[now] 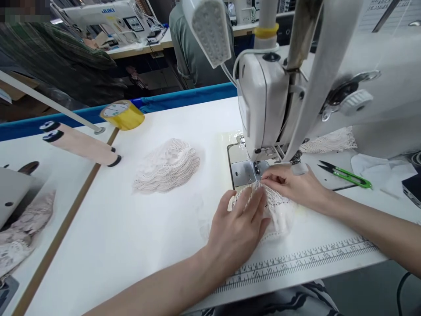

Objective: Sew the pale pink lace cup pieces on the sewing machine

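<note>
A piece of white lace fabric [278, 215] lies in front of the needle of a white sewing machine [263, 101]. My left hand [238, 224] rests on the lace with its fingers spread and pressing down flat. My right hand [292, 184] is beside the presser foot [256, 169], thumb and fingertips pinched on the lace's upper edge. The lace reaches the metal needle plate [242, 173]. To the left, a stack of lace pieces [167, 166] sits on the white table [148, 245].
Green thread snips [348, 175] lie right of my right hand. More lace [329, 141] is under the machine arm. Yellow tape [123, 115] and pinkish thread cones [82, 145] are at the back left. A ruler strip [296, 261] runs along the front edge. Other people sit beyond the table.
</note>
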Demonstrator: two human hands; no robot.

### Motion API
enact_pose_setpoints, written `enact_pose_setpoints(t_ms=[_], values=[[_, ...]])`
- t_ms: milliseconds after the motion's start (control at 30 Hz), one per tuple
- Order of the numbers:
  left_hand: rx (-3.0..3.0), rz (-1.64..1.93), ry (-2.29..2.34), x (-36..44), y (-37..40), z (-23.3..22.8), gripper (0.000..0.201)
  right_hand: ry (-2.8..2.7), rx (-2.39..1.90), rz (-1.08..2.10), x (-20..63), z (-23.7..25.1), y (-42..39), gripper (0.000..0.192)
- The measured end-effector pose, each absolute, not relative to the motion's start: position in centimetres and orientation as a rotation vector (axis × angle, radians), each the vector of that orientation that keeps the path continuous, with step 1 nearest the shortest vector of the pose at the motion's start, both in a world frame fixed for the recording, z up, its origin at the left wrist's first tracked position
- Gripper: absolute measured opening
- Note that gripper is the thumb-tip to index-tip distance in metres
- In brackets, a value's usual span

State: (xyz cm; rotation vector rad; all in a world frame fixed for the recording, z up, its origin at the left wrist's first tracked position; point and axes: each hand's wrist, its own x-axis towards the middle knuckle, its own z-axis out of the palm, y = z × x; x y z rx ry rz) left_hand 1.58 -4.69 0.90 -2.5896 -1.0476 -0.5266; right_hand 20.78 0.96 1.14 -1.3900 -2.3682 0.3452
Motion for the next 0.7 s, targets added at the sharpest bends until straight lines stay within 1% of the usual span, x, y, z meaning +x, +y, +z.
enact_pose_setpoints(t_ms=[67, 133, 200, 433, 700], values=[[-2.610, -0.500, -1.086, 1.6, -4.7, 0.9, 0.031, -2.429, -1.336, -0.023, 21.2, 1.2, 0.8, 0.024], [-2.624, -0.506, -1.106, 1.6, -4.4, 1.0, 0.031, -2.450, -1.201, -0.376, 21.6, 1.1, 0.4, 0.022], [-2.627, -0.524, -1.116, 1.6, -4.0, 1.1, 0.031, -2.458, -1.080, -0.539, 21.8, 1.0, -0.1, 0.021], [-2.614, -0.520, -1.140, 1.7, -3.4, 0.8, 0.036, -2.581, -1.078, -0.638, 21.7, 0.0, -0.5, 0.025], [-2.610, -0.526, -1.183, 1.8, -3.1, 0.7, 0.037, -2.612, -1.101, -0.685, 21.8, 0.0, 0.1, 0.028]])
